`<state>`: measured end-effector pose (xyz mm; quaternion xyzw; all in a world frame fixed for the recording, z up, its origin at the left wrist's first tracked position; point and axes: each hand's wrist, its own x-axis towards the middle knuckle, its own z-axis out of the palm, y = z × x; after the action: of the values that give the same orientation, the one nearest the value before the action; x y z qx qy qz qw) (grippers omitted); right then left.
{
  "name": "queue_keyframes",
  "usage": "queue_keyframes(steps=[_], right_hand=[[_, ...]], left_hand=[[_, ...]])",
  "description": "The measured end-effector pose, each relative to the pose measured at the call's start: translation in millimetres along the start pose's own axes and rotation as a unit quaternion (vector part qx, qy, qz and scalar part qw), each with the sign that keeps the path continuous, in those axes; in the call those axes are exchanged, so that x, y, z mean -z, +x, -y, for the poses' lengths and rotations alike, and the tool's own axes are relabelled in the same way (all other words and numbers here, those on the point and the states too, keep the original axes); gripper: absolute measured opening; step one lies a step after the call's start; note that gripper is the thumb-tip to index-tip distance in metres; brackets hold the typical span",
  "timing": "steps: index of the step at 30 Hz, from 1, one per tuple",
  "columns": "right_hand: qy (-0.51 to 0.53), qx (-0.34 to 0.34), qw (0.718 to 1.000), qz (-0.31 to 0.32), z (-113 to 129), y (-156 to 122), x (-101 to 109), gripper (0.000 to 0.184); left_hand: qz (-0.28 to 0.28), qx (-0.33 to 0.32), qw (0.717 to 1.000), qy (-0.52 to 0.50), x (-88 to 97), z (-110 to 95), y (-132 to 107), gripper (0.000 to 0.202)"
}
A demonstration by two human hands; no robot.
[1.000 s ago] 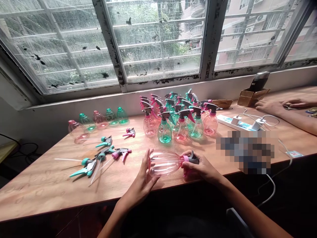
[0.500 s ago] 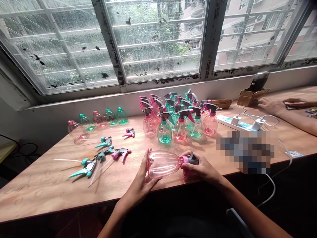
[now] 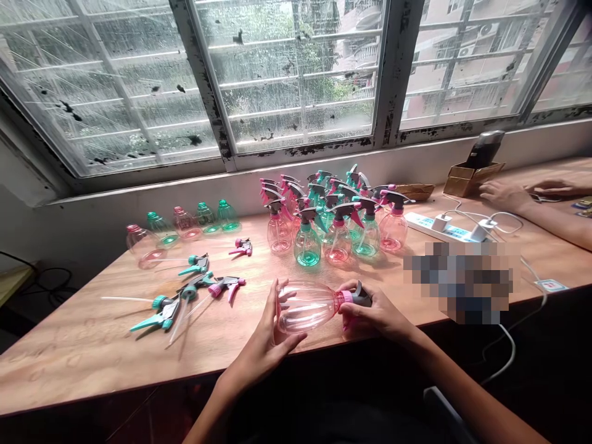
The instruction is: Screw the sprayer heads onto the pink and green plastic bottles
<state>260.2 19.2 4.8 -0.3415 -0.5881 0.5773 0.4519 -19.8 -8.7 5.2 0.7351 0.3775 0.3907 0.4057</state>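
Note:
A clear pink spray bottle (image 3: 308, 306) lies sideways between my hands, above the table's front edge. My left hand (image 3: 272, 336) cups its base, fingers behind and thumb below. My right hand (image 3: 377, 311) is closed around the grey-and-pink trigger head (image 3: 354, 297) at the bottle's neck. The pink collar sits against the neck. On the left lie several loose trigger heads, among them a green-and-grey one (image 3: 161, 310) and a pink-and-grey one (image 3: 226, 287). Further back stands a cluster of spray bottles with heads on, including a green one (image 3: 308, 245).
Several bottles without heads, such as a pink one (image 3: 143, 245), stand at the back left. A white power strip (image 3: 428, 227) with plugs and cables lies on the right. Beyond it are a cardboard box (image 3: 467, 179) and another person's hands (image 3: 502, 196). A pixelated patch hides something nearby.
My left fingers have shifted around the bottle's base and now show through the clear plastic, with the thumb moved slightly right. My right hand and the bottle have hardly moved.

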Motion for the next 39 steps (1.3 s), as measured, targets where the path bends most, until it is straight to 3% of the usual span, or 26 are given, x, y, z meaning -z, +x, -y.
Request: queue_keyframes(steps=[6,13,20,30,39], right_hand=[[-0.012,0.008,1.0,-0.005,1.6,-0.4,0.0,0.04],[-0.012,0.001,1.0,0.001,1.6,-0.3,-0.5,0.042],[-0.015,0.007,1.0,-0.002,0.6,-0.2,0.3,0.042],[-0.02,0.007,1.0,-0.002,1.0,0.1,-0.7,0.043],[0.003,-0.007,1.0,0.013,-2.8,-0.4,1.4,0.043]], left_hand=[[-0.001,-0.025,1.0,-0.001,0.3,2.5,-0.8,0.089],[0.007,-0.002,1.0,0.001,-0.2,1.0,-0.5,0.098],[-0.003,-0.065,0.997,0.043,4.6,10.1,2.7,0.08],[0.002,0.013,1.0,0.025,-0.5,-6.4,-3.3,0.101],[-0.004,-0.059,0.996,0.062,3.2,5.5,2.2,0.089]])
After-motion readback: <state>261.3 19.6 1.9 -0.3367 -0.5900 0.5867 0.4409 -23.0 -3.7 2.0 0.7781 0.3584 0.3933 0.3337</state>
